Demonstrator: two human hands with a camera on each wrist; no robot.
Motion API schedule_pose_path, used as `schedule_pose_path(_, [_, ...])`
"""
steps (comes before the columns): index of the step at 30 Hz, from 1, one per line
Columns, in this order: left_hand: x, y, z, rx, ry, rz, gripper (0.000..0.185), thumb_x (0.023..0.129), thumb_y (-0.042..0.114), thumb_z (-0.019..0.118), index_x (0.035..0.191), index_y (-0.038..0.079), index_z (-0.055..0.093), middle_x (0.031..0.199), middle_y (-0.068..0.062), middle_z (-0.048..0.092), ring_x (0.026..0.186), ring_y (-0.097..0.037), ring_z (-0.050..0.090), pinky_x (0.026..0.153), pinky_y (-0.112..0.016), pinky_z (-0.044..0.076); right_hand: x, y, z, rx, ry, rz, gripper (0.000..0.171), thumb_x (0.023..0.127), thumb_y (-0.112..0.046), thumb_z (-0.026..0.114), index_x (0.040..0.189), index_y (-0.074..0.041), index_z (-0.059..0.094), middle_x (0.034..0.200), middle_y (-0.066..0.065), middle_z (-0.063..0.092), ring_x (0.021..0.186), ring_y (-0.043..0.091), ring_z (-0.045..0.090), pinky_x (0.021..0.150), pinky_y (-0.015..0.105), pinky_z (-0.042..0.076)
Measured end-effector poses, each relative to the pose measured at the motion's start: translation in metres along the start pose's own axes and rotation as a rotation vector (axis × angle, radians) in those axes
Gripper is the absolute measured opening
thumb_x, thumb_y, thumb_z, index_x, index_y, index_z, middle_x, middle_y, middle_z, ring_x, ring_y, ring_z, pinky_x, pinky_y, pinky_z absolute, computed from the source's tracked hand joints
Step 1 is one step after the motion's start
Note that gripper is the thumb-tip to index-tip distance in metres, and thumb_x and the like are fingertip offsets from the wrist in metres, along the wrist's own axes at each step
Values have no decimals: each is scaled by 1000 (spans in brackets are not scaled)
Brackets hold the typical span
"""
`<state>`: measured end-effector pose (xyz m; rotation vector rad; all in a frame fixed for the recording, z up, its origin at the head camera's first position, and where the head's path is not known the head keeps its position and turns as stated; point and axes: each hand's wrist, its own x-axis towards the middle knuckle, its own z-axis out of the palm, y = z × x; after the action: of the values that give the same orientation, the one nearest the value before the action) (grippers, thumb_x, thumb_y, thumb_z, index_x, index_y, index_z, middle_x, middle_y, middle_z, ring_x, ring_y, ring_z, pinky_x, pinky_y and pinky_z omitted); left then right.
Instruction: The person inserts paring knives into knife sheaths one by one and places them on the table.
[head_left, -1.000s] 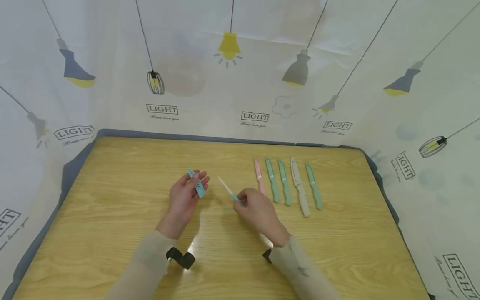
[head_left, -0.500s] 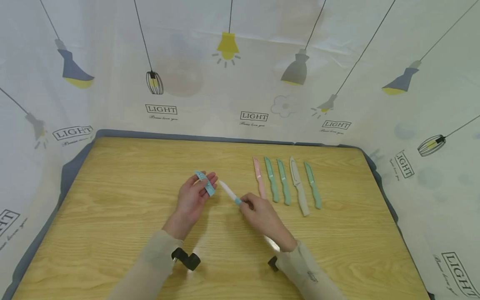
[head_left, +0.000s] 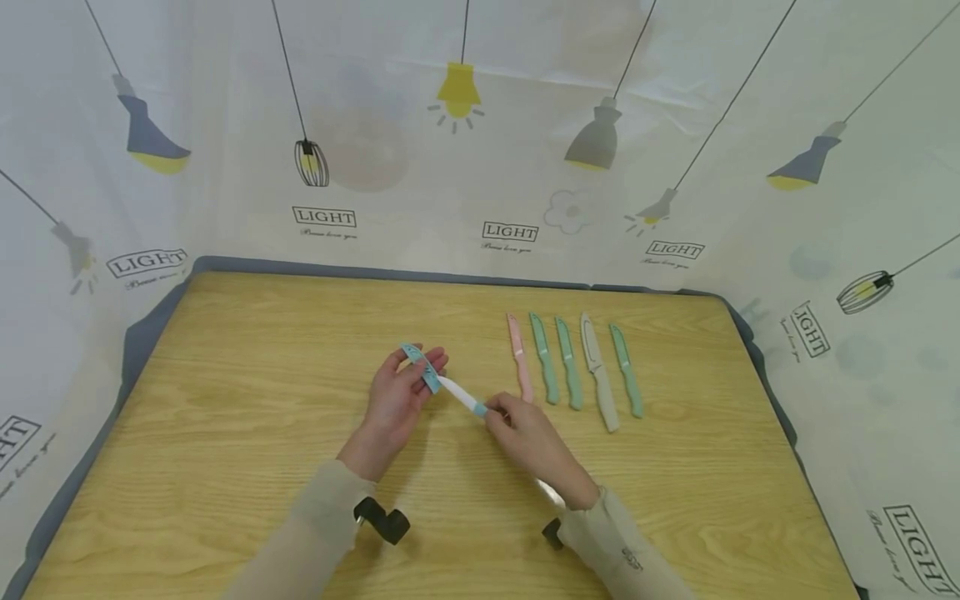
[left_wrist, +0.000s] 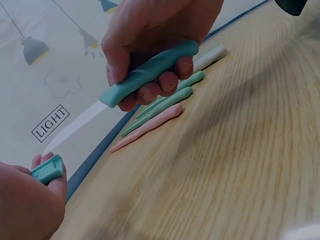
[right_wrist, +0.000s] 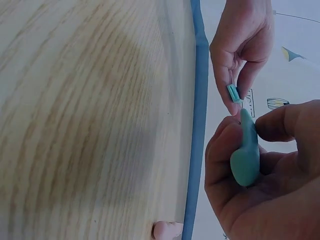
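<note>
Knife point(head_left: 461, 394) tip is just at the cover point(head_left: 422, 368) mouth from above; five covered knives point(head_left: 573, 367) wait on the table point(head_left: 225, 433).

Left wrist: your right hand point(left_wrist: 160, 45) curls round the handle.

Right wrist: your left hand point(right_wrist: 242, 45) pinches the cover; sliding in is left.

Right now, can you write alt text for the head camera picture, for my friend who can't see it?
Over a wooden table, the right hand holds a teal-handled knife, its white blade tip at the teal sheath held in the left hand. Five sheathed knives lie in a row to the right.
</note>
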<state>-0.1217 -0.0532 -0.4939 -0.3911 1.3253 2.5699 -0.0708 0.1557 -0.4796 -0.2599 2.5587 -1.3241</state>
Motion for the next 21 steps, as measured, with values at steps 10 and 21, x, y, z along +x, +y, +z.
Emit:
schedule_pose_path(10, [-1,0,4,-93,28,24,48,111,2,41,155,-3,23,143,-25,53,129,-28,61,107,-34,53,-3,4,4,-9,10,15,23,104,-14,52,109,-1,70,69,-3,54,56,9,42,47,21,36])
schedule_pose_path(21, [-2,-2,9,-111,23,52,42,110,0,44,149,-3,28,135,-22,60,122,-26,66,107,-37,53,-3,4,5,2,37,9,22,105,-16,53,108,-2,71,71,-3,55,58,9,45,49,21,38])
